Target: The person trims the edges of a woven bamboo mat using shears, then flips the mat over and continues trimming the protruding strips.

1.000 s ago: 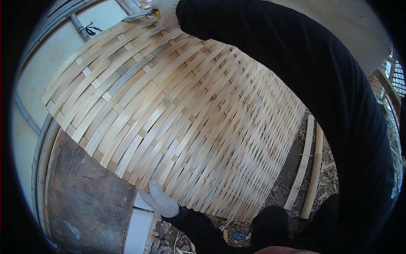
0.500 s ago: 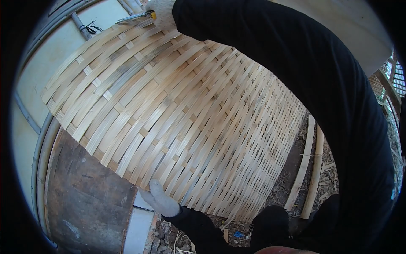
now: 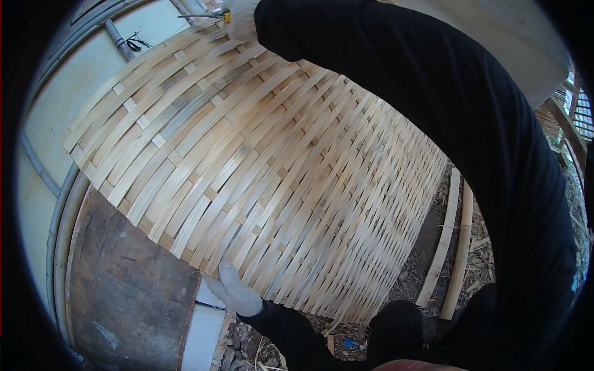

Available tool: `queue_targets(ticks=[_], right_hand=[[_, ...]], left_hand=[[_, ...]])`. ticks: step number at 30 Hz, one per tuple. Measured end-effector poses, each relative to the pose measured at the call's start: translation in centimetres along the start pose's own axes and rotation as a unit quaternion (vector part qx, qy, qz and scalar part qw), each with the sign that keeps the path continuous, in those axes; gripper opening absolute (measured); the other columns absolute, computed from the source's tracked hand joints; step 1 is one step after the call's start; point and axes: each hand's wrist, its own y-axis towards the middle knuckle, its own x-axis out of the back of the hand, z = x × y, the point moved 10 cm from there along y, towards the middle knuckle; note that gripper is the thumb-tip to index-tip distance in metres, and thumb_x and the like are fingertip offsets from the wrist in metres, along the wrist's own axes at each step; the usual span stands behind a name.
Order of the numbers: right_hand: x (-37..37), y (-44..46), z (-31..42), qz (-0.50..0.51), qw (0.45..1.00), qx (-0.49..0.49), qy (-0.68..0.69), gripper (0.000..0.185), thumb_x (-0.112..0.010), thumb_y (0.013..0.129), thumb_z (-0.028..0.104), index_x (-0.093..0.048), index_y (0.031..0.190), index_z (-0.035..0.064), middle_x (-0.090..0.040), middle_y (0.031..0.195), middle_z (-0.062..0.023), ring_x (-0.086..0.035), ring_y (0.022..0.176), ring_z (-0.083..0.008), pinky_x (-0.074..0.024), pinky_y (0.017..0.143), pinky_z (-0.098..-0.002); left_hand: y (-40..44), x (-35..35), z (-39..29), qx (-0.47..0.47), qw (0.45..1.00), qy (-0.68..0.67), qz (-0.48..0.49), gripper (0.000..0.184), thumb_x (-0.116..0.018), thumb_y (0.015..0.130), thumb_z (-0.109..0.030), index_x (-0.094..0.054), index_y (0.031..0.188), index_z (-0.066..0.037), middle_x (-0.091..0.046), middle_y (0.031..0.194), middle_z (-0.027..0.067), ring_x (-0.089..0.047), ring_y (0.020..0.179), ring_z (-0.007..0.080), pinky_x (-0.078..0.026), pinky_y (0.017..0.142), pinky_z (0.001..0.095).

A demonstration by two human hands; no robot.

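A large woven bamboo mat (image 3: 260,173) of pale split strips fills the middle of the view, tilted across in front of me. My left hand (image 3: 238,294), in a whitish glove, grips the mat's lower edge, thumb lying on the top side and the other fingers partly hidden. At the top of the view my right hand (image 3: 241,20), also gloved, is closed around a yellow-handled knife (image 3: 226,17) by the mat's far edge. Its thin metal blade points left. The black right sleeve arches over the mat's right side.
A dark brown board (image 3: 130,278) lies at the lower left beside a pale wall framed with poles (image 3: 62,216). Two bamboo lengths (image 3: 458,247) rest on the littered ground at right. My dark-clothed knees (image 3: 396,328) are at the bottom.
My right hand and the knife have shifted slightly upward, and the blade now lies flatter. The left hand keeps its place on the mat's edge.
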Motion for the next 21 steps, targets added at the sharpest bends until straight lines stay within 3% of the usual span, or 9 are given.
queue_targets(ticks=[4,7,9,13,15,16,19,20,21], right_hand=[[0.9,-1.2,0.3,0.008,1.000,0.004,0.009,0.031,-0.062,0.083,0.022,-0.077,0.102,0.0024,-0.074,0.101,-0.0244,-0.071,0.101,-0.0400,-0.0568,0.087,-0.0451],[0.3,-0.3,-0.1,-0.015,0.999,0.023,0.022,0.034,-0.062,0.082,0.026,-0.077,0.102,0.0026,-0.074,0.099,-0.0247,-0.071,0.100,-0.0400,-0.0567,0.087,-0.0454],[-1.1,0.4,0.3,0.021,0.998,0.059,0.012,0.037,-0.061,0.082,0.029,-0.076,0.102,0.0020,-0.074,0.098,-0.0252,-0.071,0.097,-0.0399,-0.0565,0.085,-0.0456],[-3.0,2.1,0.0,0.012,0.976,0.020,0.215,0.041,-0.058,0.087,0.037,-0.074,0.094,-0.0002,-0.073,0.087,-0.0229,-0.071,0.080,-0.0359,-0.0556,0.072,-0.0450],[-1.0,0.0,1.4,0.072,0.951,-0.031,0.299,0.045,-0.056,0.090,0.041,-0.072,0.089,-0.0012,-0.072,0.081,-0.0202,-0.069,0.070,-0.0333,-0.0540,0.065,-0.0446],[-1.1,0.3,1.8,0.068,0.927,-0.022,0.368,0.050,-0.056,0.094,0.046,-0.070,0.083,-0.0009,-0.068,0.072,-0.0163,-0.065,0.061,-0.0298,-0.0518,0.058,-0.0435],[0.1,0.8,3.0,0.050,0.893,-0.016,0.448,0.052,-0.056,0.097,0.048,-0.069,0.080,0.0000,-0.066,0.067,-0.0140,-0.063,0.058,-0.0285,-0.0492,0.054,-0.0439],[1.0,2.2,4.3,-0.002,0.904,0.078,0.420,0.051,-0.056,0.099,0.046,-0.068,0.079,0.0007,-0.064,0.063,-0.0129,-0.062,0.056,-0.0277,-0.0469,0.050,-0.0442],[0.0,3.3,3.9,0.009,0.884,0.058,0.464,0.050,-0.056,0.099,0.045,-0.068,0.080,0.0008,-0.063,0.062,-0.0130,-0.063,0.057,-0.0280,-0.0471,0.051,-0.0446]], left_hand=[[0.0,-0.2,0.0,0.005,1.000,-0.016,0.005,0.074,-0.058,0.097,-0.018,-0.025,0.157,0.009,-0.039,0.154,0.0281,-0.046,0.136,0.0328,-0.038,0.114,0.0389],[0.0,-0.5,0.3,0.020,0.999,0.001,0.041,0.075,-0.054,0.100,-0.024,-0.020,0.159,0.008,-0.026,0.162,0.0287,-0.034,0.146,0.0343,-0.026,0.121,0.0403],[0.0,-0.6,0.3,0.018,0.999,-0.003,0.045,0.075,-0.054,0.100,-0.024,-0.020,0.159,0.009,-0.026,0.162,0.0284,-0.034,0.146,0.0340,-0.026,0.121,0.0402],[0.0,-1.2,-0.1,-0.009,0.996,-0.045,0.074,0.075,-0.054,0.100,-0.024,-0.020,0.158,0.009,-0.026,0.162,0.0281,-0.034,0.146,0.0335,-0.025,0.121,0.0400],[0.1,-0.7,0.1,-0.002,0.999,-0.037,0.040,0.072,-0.055,0.097,-0.019,-0.026,0.157,0.008,-0.038,0.154,0.0276,-0.045,0.136,0.0324,-0.036,0.114,0.0391],[0.1,-0.3,0.2,0.002,0.999,-0.031,0.023,0.070,-0.056,0.096,-0.017,-0.029,0.156,0.008,-0.043,0.150,0.0274,-0.051,0.130,0.0319,-0.041,0.110,0.0386],[0.2,-0.1,0.1,-0.012,1.000,-0.006,0.015,0.070,-0.056,0.096,-0.018,-0.029,0.156,0.009,-0.043,0.150,0.0275,-0.050,0.131,0.0316,-0.040,0.111,0.0384],[0.3,0.0,0.1,-0.017,1.000,0.002,0.013,0.070,-0.056,0.097,-0.018,-0.029,0.156,0.009,-0.043,0.150,0.0275,-0.050,0.131,0.0315,-0.040,0.111,0.0383],[0.3,0.0,0.1,-0.022,1.000,0.009,0.010,0.070,-0.056,0.097,-0.018,-0.029,0.156,0.009,-0.043,0.151,0.0276,-0.050,0.131,0.0315,-0.040,0.111,0.0382]])
